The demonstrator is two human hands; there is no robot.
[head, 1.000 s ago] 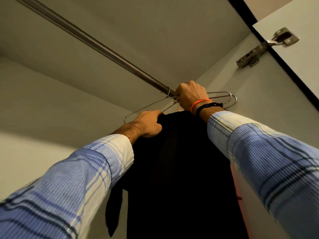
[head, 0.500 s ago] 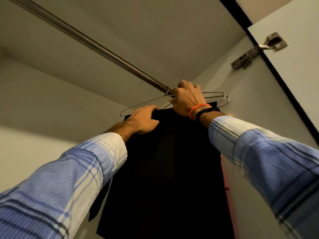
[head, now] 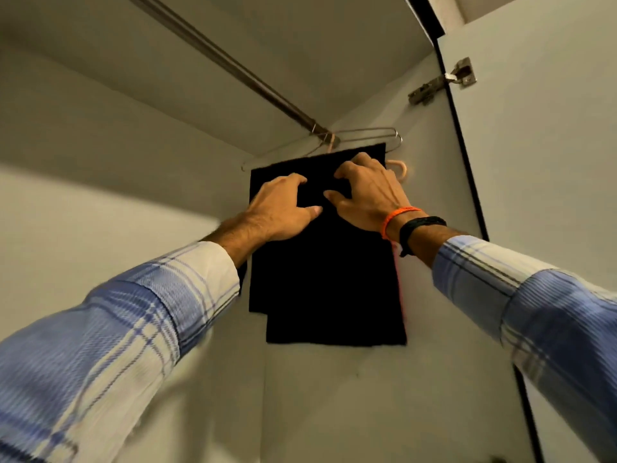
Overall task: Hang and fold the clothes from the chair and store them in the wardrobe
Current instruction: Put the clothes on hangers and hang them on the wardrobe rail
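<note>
While the black garment (head: 325,262) hangs folded over a wire hanger (head: 364,132) on the wardrobe rail (head: 233,66), I smooth it.
If I drag down unevenly, I judge the cloth could slide off the thin wire, or the hook could jump the rail. Both arms reach up toward twelve o'clock; my left hand (head: 283,207) and right hand (head: 365,195) lie side by side on the cloth, fingers loosely bent and spread, pinching nothing. A pink hanger (head: 400,168) sits at two o'clock.
</note>
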